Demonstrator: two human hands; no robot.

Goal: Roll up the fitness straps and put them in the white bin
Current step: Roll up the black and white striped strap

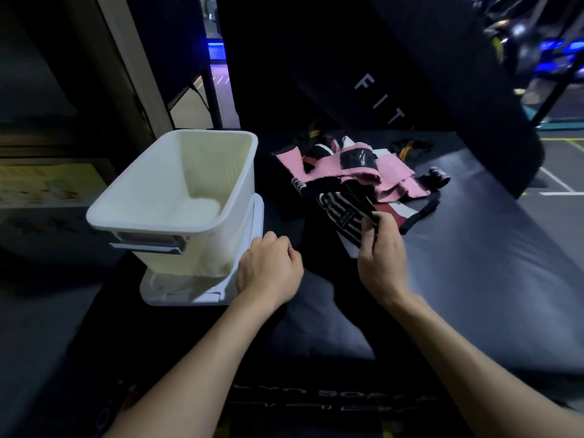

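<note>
A heap of fitness straps lies on the black padded mat (474, 248): pink straps (331, 167) on top, a black-and-white striped strap (339, 213) at the front, black straps with orange lines (407, 150) behind. My right hand (382, 251) pinches a black band of the striped strap at the near edge of the heap. Beside the white bin (177, 197), my left hand (268, 267) hovers with curled fingers and holds nothing. The bin stands on its white lid (189, 292), left of the heap; nothing shows inside it.
A slanted black panel with white letters (379, 96) rises behind the heap. A small dark rolled item (439, 175) lies at the heap's right. A beige post (126, 74) and a dark wall stand to the left. Gym floor with painted lines shows at far right.
</note>
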